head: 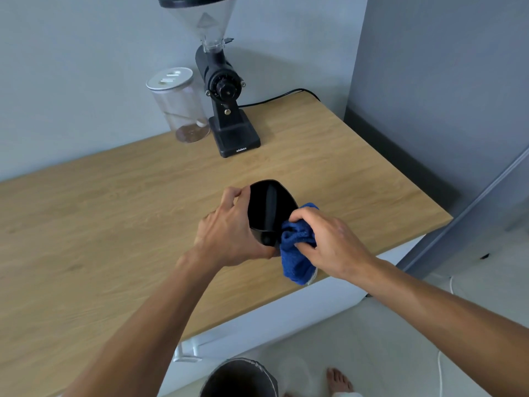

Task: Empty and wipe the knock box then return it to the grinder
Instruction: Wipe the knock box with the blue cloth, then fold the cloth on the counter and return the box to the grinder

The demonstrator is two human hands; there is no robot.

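Note:
The black knock box [269, 207] is held above the wooden table, tilted with its open mouth facing me and its dark bar showing inside. My left hand [229, 233] grips its left side and bottom. My right hand [326, 239] is closed on a blue cloth [296, 253], pressed against the box's lower right rim; part of the cloth hangs down below. The black grinder [229, 110] with a clear hopper stands at the back of the table, its base platform bare.
A clear jar with a silver lid [179, 104] stands left of the grinder. The grinder's black cord [274, 98] runs right along the wall. The wooden table [114, 210] ends just right of my hands. A dark bin [240, 378] sits on the floor below, near my bare foot [339, 381].

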